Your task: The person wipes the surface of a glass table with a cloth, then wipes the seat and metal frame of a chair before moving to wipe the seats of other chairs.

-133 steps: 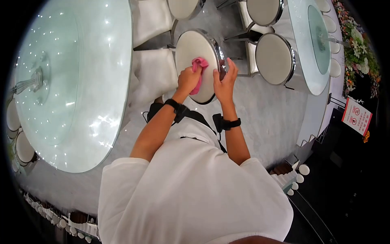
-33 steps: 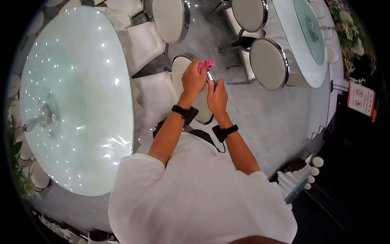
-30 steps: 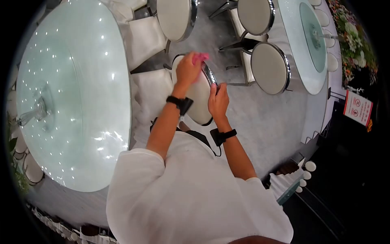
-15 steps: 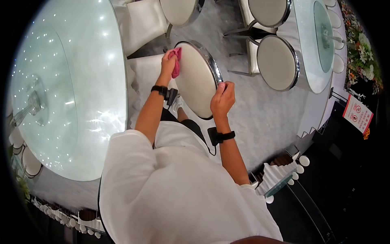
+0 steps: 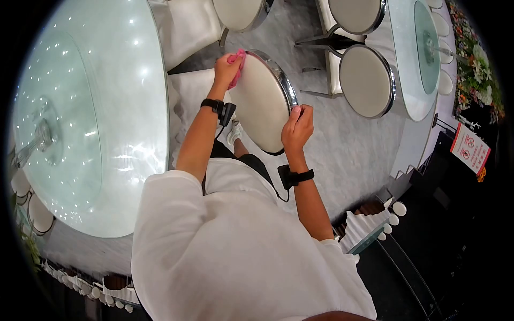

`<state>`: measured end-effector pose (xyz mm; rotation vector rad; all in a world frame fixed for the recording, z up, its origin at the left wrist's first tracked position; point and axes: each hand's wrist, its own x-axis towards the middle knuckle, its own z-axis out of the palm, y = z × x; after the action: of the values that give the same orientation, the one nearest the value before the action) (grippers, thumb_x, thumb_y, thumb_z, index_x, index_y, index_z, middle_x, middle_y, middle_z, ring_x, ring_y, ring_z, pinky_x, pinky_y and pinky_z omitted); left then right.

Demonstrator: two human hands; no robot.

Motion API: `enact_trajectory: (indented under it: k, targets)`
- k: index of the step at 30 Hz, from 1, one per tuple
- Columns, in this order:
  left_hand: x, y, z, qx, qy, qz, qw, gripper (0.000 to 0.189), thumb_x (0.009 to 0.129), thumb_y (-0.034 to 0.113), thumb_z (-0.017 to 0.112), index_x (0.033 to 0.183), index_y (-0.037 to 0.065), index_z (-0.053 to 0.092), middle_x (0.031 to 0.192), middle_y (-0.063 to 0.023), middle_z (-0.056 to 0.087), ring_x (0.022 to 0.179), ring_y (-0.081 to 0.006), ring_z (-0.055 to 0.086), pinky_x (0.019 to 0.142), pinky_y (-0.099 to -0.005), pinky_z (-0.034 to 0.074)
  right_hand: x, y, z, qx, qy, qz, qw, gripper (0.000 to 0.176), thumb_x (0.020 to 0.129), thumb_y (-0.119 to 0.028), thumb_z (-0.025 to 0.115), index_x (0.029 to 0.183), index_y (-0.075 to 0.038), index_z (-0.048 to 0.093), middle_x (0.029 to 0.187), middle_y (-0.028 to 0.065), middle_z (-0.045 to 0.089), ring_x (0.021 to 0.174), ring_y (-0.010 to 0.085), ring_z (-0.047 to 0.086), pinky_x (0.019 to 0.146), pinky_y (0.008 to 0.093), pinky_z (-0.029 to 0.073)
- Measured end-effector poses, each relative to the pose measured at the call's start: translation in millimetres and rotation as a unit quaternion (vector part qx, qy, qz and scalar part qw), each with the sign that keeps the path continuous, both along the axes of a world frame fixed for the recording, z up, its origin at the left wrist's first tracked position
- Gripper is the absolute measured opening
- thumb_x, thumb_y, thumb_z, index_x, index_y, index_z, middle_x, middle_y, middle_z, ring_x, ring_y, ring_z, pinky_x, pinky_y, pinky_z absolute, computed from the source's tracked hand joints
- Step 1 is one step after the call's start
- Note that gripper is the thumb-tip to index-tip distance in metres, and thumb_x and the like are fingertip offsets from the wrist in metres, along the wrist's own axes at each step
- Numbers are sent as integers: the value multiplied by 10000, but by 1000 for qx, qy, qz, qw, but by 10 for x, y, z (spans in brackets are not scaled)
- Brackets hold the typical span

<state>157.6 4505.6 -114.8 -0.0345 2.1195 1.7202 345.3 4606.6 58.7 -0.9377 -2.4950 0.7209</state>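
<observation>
A white chair with a round padded back and a chrome rim stands in front of me. My left hand presses a pink cloth against the upper left edge of that back. My right hand grips the chrome rim on the right side. Both wrists wear black bands. The chair's white seat shows to the left of my left arm.
A large round glass table fills the left. More round-backed white chairs stand ahead and to the right, beside a second glass table. Grey carpet lies between. A sign and flowers sit at the far right.
My left hand with the pink cloth has slid a little up and right along the chair back's top edge. My right hand stays gripped on the rim.
</observation>
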Motion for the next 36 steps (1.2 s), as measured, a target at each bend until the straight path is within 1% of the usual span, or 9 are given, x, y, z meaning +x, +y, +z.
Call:
enact_trajectory:
  k: [4, 7, 11, 13, 14, 20, 26, 32, 36]
  targets:
    - [-45, 100, 82, -147, 27, -6, 989, 352, 869, 413, 618, 923, 67, 652, 900, -173, 703, 892, -397, 661, 766, -460, 517, 3, -40, 17, 6, -11, -15, 1000, 208, 965, -204, 508, 935, 0, 537, 810, 171, 582, 714, 370, 562, 642, 444, 444]
    - [-135, 43, -208, -240, -6, -41, 970, 361, 877, 416, 594, 949, 66, 641, 935, -199, 692, 920, -417, 649, 794, -483, 515, 22, -30, -14, 11, -11, -19, 1000, 207, 967, -204, 506, 939, -1, 539, 811, 171, 585, 718, 366, 567, 647, 443, 448]
    - [-178, -9, -160, -229, -44, -77, 969, 377, 885, 429, 578, 993, 73, 637, 967, -209, 687, 939, -427, 644, 807, -505, 510, -4, -25, -42, 27, -11, -23, 999, 211, 968, -205, 504, 938, 1, 537, 813, 172, 588, 721, 364, 571, 649, 443, 451]
    - [-55, -6, 46, -185, 19, -95, 978, 381, 889, 436, 577, 989, 73, 639, 969, -214, 690, 941, -428, 648, 806, -516, 510, 27, -27, -27, 29, -12, -9, 999, 213, 977, -203, 495, 938, 3, 535, 814, 174, 590, 719, 365, 574, 645, 440, 451]
    - [-6, 1, 178, -184, -17, -80, 979, 370, 897, 422, 568, 985, 69, 639, 976, -212, 693, 932, -431, 651, 803, -523, 511, 35, -48, -18, 27, -17, -9, 999, 213, 977, -203, 495, 938, 3, 535, 814, 174, 590, 719, 365, 574, 645, 440, 451]
    - [-64, -97, -20, -269, -6, -83, 960, 355, 912, 416, 557, 1038, 99, 655, 977, -199, 697, 939, -425, 656, 808, -511, 522, 32, -45, -36, 35, -25, -1, 999, 219, 993, -202, 475, 943, 5, 527, 808, 178, 585, 701, 369, 566, 633, 435, 445]
    - [-29, -151, 175, -212, -8, -144, 967, 322, 923, 408, 547, 1045, 138, 672, 986, -185, 700, 958, -414, 658, 815, -496, 527, 25, -67, -24, 31, -23, -9, 999, 250, 993, -238, 486, 975, 10, 517, 809, 182, 583, 706, 363, 570, 642, 438, 445]
    - [-78, -171, -32, -252, -29, -128, 959, 325, 918, 421, 539, 1046, 156, 677, 989, -149, 701, 948, -373, 661, 793, -472, 524, 62, -43, -45, 31, -41, -6, 999, 271, 997, -255, 480, 998, 15, 504, 802, 190, 578, 710, 371, 570, 653, 444, 447]
    - [-78, -114, 157, -258, -23, -155, 954, 330, 923, 412, 529, 1075, 155, 672, 981, -159, 703, 937, -376, 665, 791, -473, 527, 3, -25, -48, 20, -32, 6, 999, 273, 998, -258, 482, 992, 15, 497, 795, 192, 574, 709, 377, 567, 657, 451, 446]
